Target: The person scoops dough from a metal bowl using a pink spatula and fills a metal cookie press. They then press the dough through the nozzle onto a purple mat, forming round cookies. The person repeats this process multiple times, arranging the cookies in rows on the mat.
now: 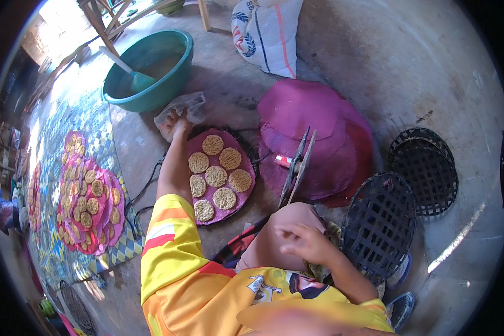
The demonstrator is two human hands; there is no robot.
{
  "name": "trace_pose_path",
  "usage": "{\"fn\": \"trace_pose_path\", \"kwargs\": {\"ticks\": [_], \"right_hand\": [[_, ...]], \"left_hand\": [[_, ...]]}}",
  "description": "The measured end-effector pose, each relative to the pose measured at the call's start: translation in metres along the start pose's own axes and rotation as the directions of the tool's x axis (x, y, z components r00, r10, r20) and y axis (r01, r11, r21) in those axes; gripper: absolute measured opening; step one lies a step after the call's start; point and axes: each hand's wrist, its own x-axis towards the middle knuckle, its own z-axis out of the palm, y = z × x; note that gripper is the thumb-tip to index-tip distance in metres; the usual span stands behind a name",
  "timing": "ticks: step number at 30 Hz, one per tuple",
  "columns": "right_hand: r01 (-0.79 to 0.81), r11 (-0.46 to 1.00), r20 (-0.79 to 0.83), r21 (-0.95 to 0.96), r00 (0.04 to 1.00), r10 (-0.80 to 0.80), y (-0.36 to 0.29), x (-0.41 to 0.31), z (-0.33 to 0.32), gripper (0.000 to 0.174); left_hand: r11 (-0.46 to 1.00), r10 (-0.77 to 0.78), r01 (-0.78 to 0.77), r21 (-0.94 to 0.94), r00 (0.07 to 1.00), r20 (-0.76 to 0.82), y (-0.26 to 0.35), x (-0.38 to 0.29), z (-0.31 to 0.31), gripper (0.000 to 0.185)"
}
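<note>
My left hand (178, 121) reaches forward onto a crumpled clear plastic bag (195, 101); whether its fingers grip the plastic is unclear. Just below that hand lies a round pink mat (234, 149) bearing several flat, round cakes of thin strands, like noodles (216, 176). My right hand (304, 243), slightly blurred, is over my bent knee (292, 218) with fingers apart and nothing seen in it. Ahead of the knee, a pair of flat wooden or metal pieces (298, 168) with a red and white part between them stands over stacked magenta sheets (308, 109).
A green basin (185, 63) with a long-handled green scoop (142, 82) stands beyond the bag, near a white woven sack (269, 38). Black openwork trays (380, 222) lie at right. Pink sheets with more round cakes (84, 206) cover part of a patterned floor mat (94, 138) at left.
</note>
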Motion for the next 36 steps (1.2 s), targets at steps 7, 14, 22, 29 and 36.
{"fn": "trace_pose_path", "kwargs": {"ticks": [7,14,22,29,36], "right_hand": [[-0.303,0.937,-0.244,0.176,0.908,0.340,-0.019,-0.097,-0.027,0.047],[-0.289,0.911,-0.327,0.293,0.865,0.380,-0.009,-0.124,-0.030,0.047],[-0.306,0.888,-0.378,0.342,0.820,0.428,-0.011,-0.141,-0.037,0.049],[-0.204,0.911,-0.504,0.358,0.779,0.373,-0.003,-0.158,-0.034,0.048],[-0.182,0.948,-0.545,0.261,0.783,0.300,-0.005,-0.177,-0.027,0.045]], "left_hand": [[0.884,-0.246,0.220,-0.412,0.969,-0.010,0.008,0.074,0.058,0.058],[0.192,-0.096,0.270,-0.944,0.962,0.256,0.092,0.112,0.048,0.062],[-0.212,0.386,0.421,-0.882,0.865,0.320,0.175,0.104,-0.017,0.069],[0.710,0.509,-0.259,-0.655,0.831,0.223,0.121,0.072,0.055,0.051],[0.950,0.243,-0.229,-0.214,0.969,0.042,0.004,-0.017,0.050,0.055]]}}
